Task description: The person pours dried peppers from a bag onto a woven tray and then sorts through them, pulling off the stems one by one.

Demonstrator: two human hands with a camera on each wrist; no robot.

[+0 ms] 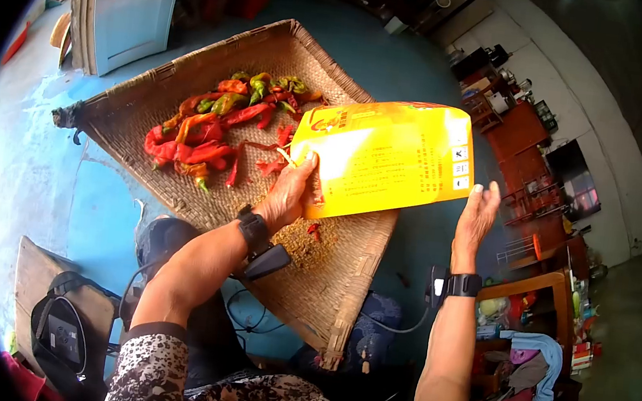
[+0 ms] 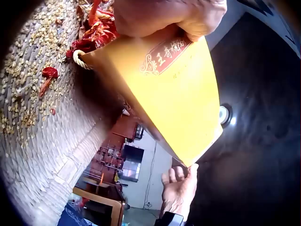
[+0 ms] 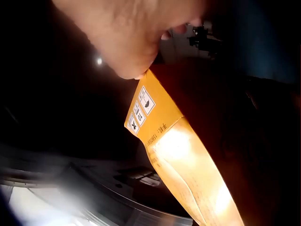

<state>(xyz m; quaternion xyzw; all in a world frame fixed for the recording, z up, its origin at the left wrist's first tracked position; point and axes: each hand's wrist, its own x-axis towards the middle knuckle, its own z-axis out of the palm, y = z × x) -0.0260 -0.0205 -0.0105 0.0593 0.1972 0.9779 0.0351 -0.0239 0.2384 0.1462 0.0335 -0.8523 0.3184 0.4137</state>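
A yellow paper bag (image 1: 389,161) with printed text is held tilted over a woven tray (image 1: 358,292). My left hand (image 1: 288,189) grips its left end, thumb on the printed face. Beside that hand a cord handle (image 2: 81,60) shows in the left wrist view. At the far right corner of the bag is my right hand (image 1: 474,222); one fingertip meets the corner, and the other fingers stand apart from it, loosely bent, in the left wrist view. Red and green peppers (image 1: 211,125) lie in the tray left of the bag.
Pale seeds (image 1: 301,246) and a dried red pepper piece (image 2: 49,73) lie in the tray's near part. On the left, a black bag (image 1: 68,334) rests on a wooden board (image 1: 31,278). A wooden cabinet frame (image 1: 541,285) with cloths stands at right.
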